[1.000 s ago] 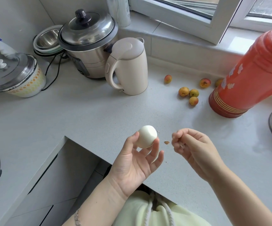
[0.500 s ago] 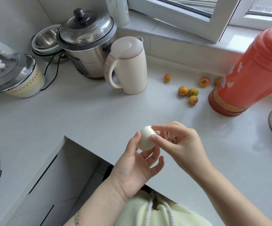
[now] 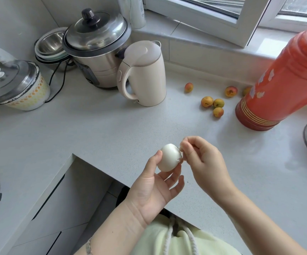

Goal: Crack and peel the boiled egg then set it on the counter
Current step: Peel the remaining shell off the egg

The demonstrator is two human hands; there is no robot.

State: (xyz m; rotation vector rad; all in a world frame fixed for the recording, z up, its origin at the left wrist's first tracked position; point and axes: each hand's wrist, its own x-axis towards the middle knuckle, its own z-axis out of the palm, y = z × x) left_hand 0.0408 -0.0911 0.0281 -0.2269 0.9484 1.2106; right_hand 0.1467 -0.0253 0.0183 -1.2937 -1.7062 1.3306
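The left hand (image 3: 154,190) is held palm up and tilted to the right, on a left forearm (image 3: 112,229) that is angled in from the near left. The egg (image 3: 168,157) is gripped at the fingertips: the thumb (image 3: 154,161) is pressed against its left side and the curled fingers (image 3: 175,178) are cupped beneath it. The right hand (image 3: 205,162) is set just to the right, back turned up, with the right forearm (image 3: 259,223) angled in from the near right. Its thumb and forefinger are closed in a pinch on a shell fragment (image 3: 181,158) at the egg's right side; the other fingers are loosely curled.
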